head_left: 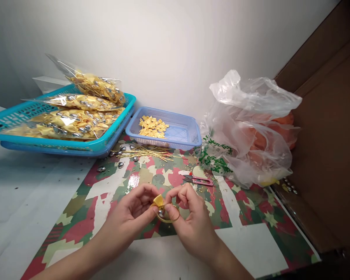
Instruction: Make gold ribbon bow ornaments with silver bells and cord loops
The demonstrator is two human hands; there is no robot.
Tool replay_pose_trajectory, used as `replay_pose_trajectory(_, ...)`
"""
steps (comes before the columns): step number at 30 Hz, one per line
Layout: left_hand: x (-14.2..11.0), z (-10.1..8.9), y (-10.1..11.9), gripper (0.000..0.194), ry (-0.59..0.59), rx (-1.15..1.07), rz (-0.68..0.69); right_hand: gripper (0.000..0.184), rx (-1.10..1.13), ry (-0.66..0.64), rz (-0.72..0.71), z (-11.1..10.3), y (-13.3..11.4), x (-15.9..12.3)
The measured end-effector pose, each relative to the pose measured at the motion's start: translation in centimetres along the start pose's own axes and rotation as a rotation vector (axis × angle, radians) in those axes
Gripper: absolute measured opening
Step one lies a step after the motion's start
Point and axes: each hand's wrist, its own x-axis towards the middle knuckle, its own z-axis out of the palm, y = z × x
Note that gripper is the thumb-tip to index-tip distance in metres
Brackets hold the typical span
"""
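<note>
My left hand (134, 212) and my right hand (189, 217) meet low in the middle of the view, above a patterned sheet (251, 217). Between their fingertips sits a small yellow ribbon bow (158, 201) with a silver bead under it and a loop of gold wire (170, 218) hanging below. Both hands pinch this piece, with the fingers curled in. Small red snips (198, 179) lie on the sheet just beyond my right hand.
A small blue basket (189, 134) holds several yellow bows. Gold wires (147, 152) and silver beads (121, 165) lie before it. Stacked turquoise trays (14, 116) at left carry clear bags of finished bows. A plastic bag (251, 128) and a cardboard wall (332, 124) are at right.
</note>
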Motion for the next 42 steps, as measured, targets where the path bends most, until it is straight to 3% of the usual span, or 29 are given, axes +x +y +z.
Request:
replay_pose_trajectory(7,-0.1,0.1,0.2,0.016,-0.007,0.104,0.058,0.024,-0.062,0.043,0.006,0.3,0.1,0.0)
replay_pose_trajectory(15,-0.1,-0.1,-0.1,0.019,-0.016,0.169,0.031,0.028,-0.077,0.098,-0.032,0.7,0.2,-0.2)
replay_pose_trajectory(30,0.4,0.0,2.0,0.017,-0.021,0.054,-0.108,0.032,-0.162,0.116,-0.161,0.8,0.2,-0.1)
replay_pose_trajectory(42,0.7,0.0,1.8,0.024,-0.025,0.023,-0.137,0.032,-0.114,0.092,-0.132,0.5,0.0,0.0)
